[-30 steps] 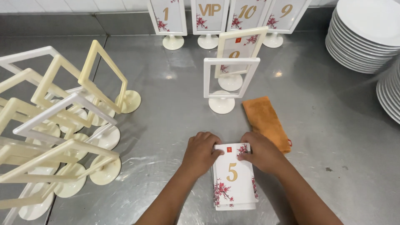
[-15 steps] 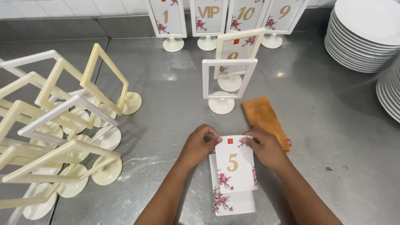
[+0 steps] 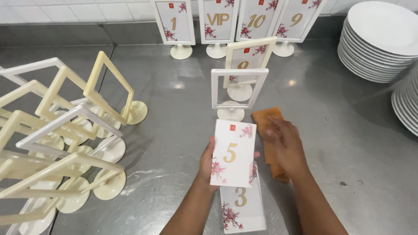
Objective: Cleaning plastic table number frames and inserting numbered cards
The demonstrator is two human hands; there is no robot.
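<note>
My left hand [image 3: 207, 163] holds a white card [image 3: 233, 153] with a gold number and pink blossom print, lifted above the steel counter. Under it lies a small stack of similar cards [image 3: 242, 208]. My right hand [image 3: 285, 146] rests flat on a folded orange cloth [image 3: 266, 119] just to the right of the card. Straight ahead of the card stands an empty white frame stand [image 3: 233, 93], and behind that a cream frame stand [image 3: 247, 65] with a card in it.
A jumble of empty cream and white frame stands [image 3: 65, 135] fills the left. Several filled card stands [image 3: 217, 24] line the back wall. Stacks of white plates [image 3: 379, 39] sit at the right, with more plates [image 3: 407, 102] at the edge. Steel counter [image 3: 348, 143] underneath.
My left hand has lifted the top card off the stack and moved it forward. My right hand let go of the cards and moved right onto the orange cloth.
</note>
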